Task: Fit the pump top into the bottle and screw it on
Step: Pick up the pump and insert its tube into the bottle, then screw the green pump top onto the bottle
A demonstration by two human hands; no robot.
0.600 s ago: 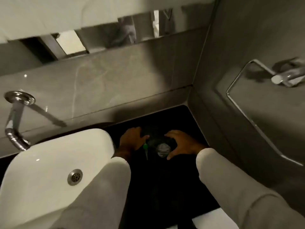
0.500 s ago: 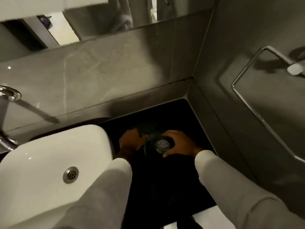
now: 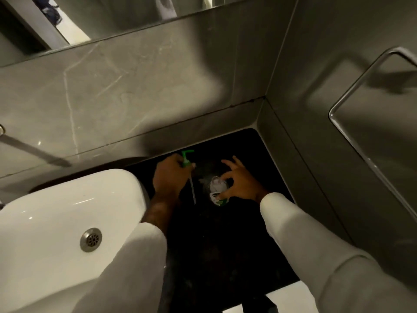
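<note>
My left hand (image 3: pixel 169 180) is closed around a green pump top (image 3: pixel 186 159), its green nozzle sticking up above my fingers and its thin clear tube (image 3: pixel 192 190) hanging down and to the right. A small clear bottle (image 3: pixel 217 188) with a white and green label stands on the black counter (image 3: pixel 225 245) just right of the tube. My right hand (image 3: pixel 238 180) pinches the bottle at its neck with thumb and forefinger, the other fingers spread. The tube's tip is left of the bottle mouth, not in it.
A white basin (image 3: pixel 56 222) with a metal drain (image 3: pixel 91 239) fills the lower left, close to my left forearm. Grey tiled walls meet in a corner behind the counter. A chrome towel rail (image 3: pixel 352 141) runs along the right wall. A mirror edge spans the top.
My left hand has lifted the pump top off the counter, so the green nozzle and tube now show. My right hand has taken the bottle's neck. The view has tilted down.
</note>
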